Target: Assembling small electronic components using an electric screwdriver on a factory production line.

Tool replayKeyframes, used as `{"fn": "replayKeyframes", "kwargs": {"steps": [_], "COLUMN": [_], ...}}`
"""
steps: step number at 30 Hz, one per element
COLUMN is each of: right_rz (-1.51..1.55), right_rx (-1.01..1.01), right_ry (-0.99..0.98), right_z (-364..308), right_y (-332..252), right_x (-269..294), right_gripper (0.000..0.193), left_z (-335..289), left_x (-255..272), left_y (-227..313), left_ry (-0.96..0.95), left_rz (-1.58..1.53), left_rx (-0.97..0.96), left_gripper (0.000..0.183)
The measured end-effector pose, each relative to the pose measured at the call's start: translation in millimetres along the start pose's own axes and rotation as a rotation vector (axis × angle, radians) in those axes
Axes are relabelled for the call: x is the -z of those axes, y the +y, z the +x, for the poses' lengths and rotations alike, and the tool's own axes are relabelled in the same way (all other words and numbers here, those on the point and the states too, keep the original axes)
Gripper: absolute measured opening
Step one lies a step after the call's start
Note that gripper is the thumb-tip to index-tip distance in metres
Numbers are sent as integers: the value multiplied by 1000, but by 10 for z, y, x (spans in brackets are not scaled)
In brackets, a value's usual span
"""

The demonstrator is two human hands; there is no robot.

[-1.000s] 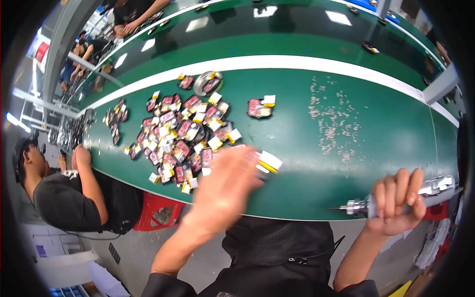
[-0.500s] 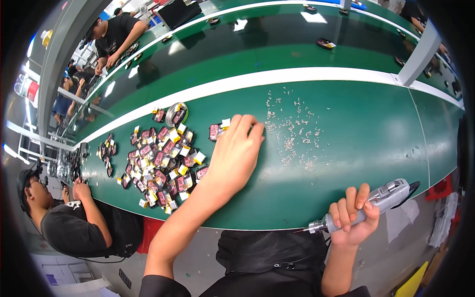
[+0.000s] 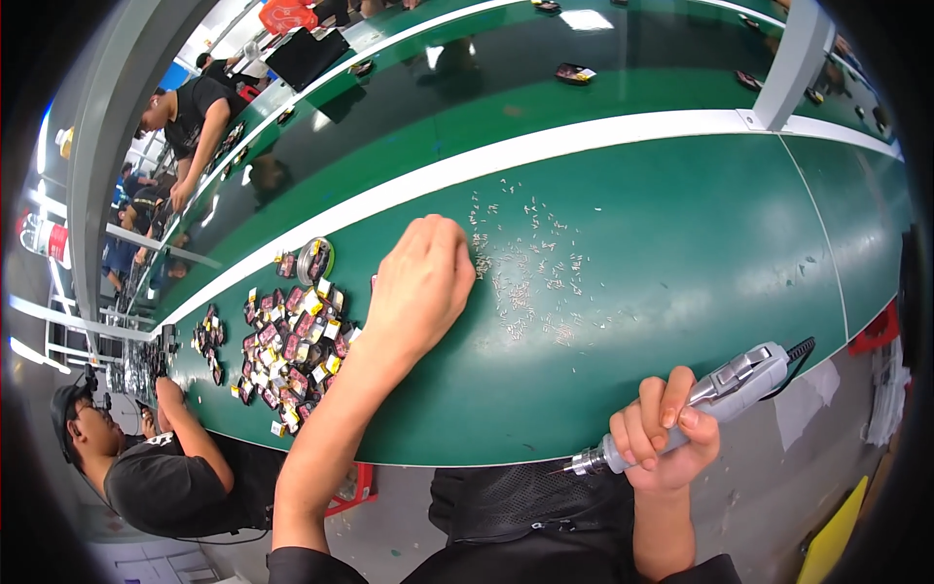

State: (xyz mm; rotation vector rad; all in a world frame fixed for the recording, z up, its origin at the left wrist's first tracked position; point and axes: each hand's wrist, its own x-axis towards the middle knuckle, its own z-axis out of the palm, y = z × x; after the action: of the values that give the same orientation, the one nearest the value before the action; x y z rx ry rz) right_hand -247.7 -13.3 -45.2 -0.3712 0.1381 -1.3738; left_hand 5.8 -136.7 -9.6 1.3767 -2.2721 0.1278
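Note:
My left hand is over the green tabletop, palm down. Its fingers are curled and pressed together at the left edge of a scatter of tiny silvery screw-like pieces; whatever the fingertips hold is hidden. One small black-and-pink module peeks out from behind that hand. To its left lies a heap of similar modules with white and yellow tabs. My right hand is wrapped round a grey electric screwdriver at the table's near edge. The bit points left, over my dark clothing.
Beside the heap's far end stands a round metal dish with a module in it. Past a white rail runs a dark green conveyor carrying scattered modules. A grey post rises at right. A person sits close on my left.
The whole view has shifted, so the table's contents appear farther left. My left fingers are curled tighter beside the scattered pieces. My right hand still holds the screwdriver.

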Motion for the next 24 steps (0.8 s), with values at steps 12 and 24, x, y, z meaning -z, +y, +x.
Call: {"fn": "replayKeyframes", "kwargs": {"steps": [12, 24], "right_rz": [-68, -115], "right_rx": [28, 46], "right_ry": [26, 75], "right_z": [10, 1], "right_y": [23, 49], "right_x": [-34, -77], "right_gripper": [14, 13], "left_z": [-101, -409], "left_x": [123, 292], "left_y": [40, 140], "left_ry": [107, 159], "left_rz": [-269, -408], "left_rx": [50, 217], "left_gripper": [9, 9]}}
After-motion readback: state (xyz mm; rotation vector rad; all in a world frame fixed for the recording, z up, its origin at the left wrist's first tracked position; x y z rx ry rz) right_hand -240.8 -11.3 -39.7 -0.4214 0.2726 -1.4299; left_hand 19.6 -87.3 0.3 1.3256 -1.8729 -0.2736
